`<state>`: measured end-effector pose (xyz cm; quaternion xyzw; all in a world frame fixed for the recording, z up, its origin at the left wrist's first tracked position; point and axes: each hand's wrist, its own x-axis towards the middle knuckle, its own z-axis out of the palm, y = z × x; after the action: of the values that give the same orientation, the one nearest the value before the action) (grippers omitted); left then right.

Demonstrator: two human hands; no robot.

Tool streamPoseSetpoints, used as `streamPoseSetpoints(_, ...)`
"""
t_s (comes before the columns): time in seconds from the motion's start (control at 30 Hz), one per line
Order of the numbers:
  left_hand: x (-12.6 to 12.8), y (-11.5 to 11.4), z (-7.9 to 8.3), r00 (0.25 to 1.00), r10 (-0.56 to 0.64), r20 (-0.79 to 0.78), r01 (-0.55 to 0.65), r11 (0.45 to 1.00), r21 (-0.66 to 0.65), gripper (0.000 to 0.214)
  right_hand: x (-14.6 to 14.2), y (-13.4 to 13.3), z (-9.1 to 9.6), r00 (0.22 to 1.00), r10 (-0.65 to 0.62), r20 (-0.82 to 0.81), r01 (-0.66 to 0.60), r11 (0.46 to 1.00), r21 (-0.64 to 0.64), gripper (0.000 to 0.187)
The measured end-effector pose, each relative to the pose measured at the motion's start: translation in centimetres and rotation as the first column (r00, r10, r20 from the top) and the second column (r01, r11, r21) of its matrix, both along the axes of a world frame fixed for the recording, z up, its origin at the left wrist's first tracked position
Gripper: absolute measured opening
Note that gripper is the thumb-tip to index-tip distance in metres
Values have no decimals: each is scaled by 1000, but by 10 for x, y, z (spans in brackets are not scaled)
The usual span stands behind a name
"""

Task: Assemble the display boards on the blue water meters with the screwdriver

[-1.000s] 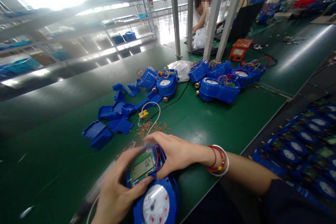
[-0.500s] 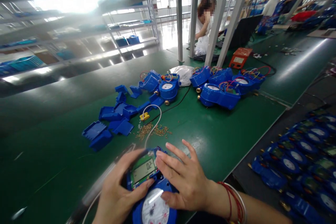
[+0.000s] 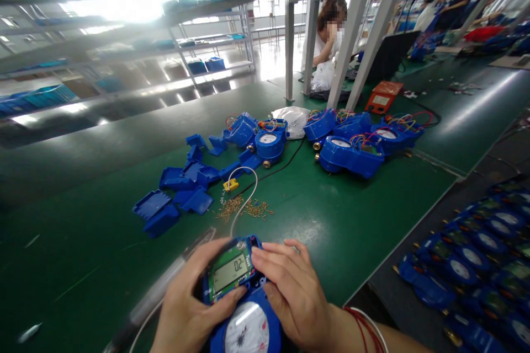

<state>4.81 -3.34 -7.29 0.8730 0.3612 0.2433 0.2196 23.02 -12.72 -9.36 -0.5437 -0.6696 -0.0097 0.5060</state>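
A blue water meter [image 3: 247, 328] with a white round dial is at the bottom centre, its green circuit board and LCD [image 3: 230, 274] exposed and reading about 0.2. My left hand [image 3: 184, 300] grips its left side, thumb lying across the board's lower edge. Against the right side rests my right hand [image 3: 296, 295], fingers together and curled over the housing. Beyond the meter a white cable [image 3: 252, 196] loops up near a yellow connector [image 3: 231, 184]. A pile of small brass-coloured screws [image 3: 244, 208] lies beside it. A long, partly clear tool [image 3: 165, 281] passes behind my left hand.
Blue plastic covers [image 3: 194, 199] lie at the left. Several wired meters [image 3: 350, 151] and a white bag [image 3: 292, 121] stand farther back. Rows of meters [image 3: 472, 256] fill the lower right. Metal posts [image 3: 289, 49] rise near an orange box [image 3: 383, 97]; a person sits behind.
My right hand's fingers were spread over the meter; now they are closer together and lie along its right side. The left hand keeps its grip. The view has shifted slightly.
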Motion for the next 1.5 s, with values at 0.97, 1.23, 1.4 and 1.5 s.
streamPoseSetpoints(0.97, -1, 2, 5, 1000, 1, 19, -2, 1000, 27, 52, 52, 64, 95, 505, 617, 604, -425, 786, -448, 16)
streamPoseSetpoints(1.23, -2, 3, 5, 1000, -6, -16, 6, 1000, 12, 53, 62, 80, 102, 683, 730, -22, -465, 412, -784, 22)
streamPoseSetpoints(1.4, -2, 4, 3, 1000, 1, -9, -1, 1000, 9, 53, 62, 80, 92, 730, 630, -266, -571, 348, -744, 16)
streamPoseSetpoints(1.5, -4, 4, 1, 1000, 6, -8, -6, 1000, 1, 52, 60, 79, 89, 764, 551, -336, -576, 348, -740, 16)
